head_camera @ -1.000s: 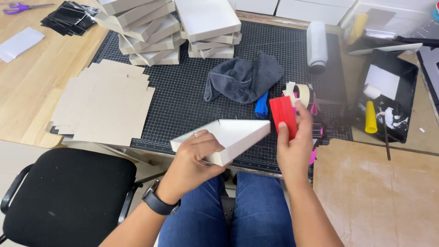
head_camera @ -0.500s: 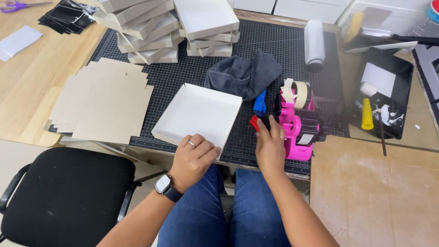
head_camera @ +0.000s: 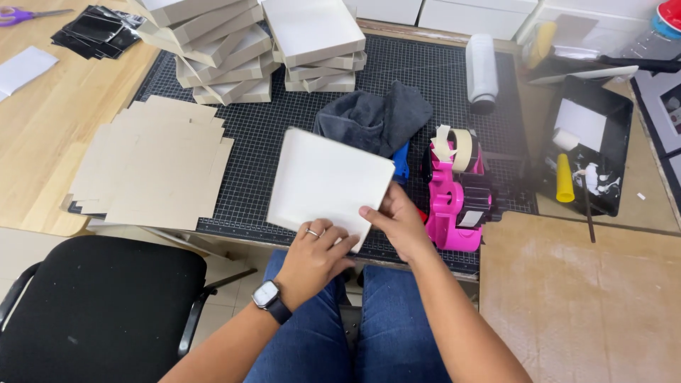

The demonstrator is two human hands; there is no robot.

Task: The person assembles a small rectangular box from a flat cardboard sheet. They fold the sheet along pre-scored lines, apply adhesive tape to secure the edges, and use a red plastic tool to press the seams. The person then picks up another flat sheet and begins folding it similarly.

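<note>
Light was bright, even and soft, with faint shadows only. The frame was sharp at centre, with straight lines slightly bowed toward the edges.

Box (head_camera: 328, 181): held at its near edge by left hand (head_camera: 314, 259) and right hand (head_camera: 399, 221). Left of the grip: flat cardboard sheets (head_camera: 152, 167). Right: tape dispenser (head_camera: 455, 195). Beyond: cloth (head_camera: 372, 118), then box stacks (head_camera: 259, 42). Far right: tray (head_camera: 589, 142), possibly holding glue.
</note>
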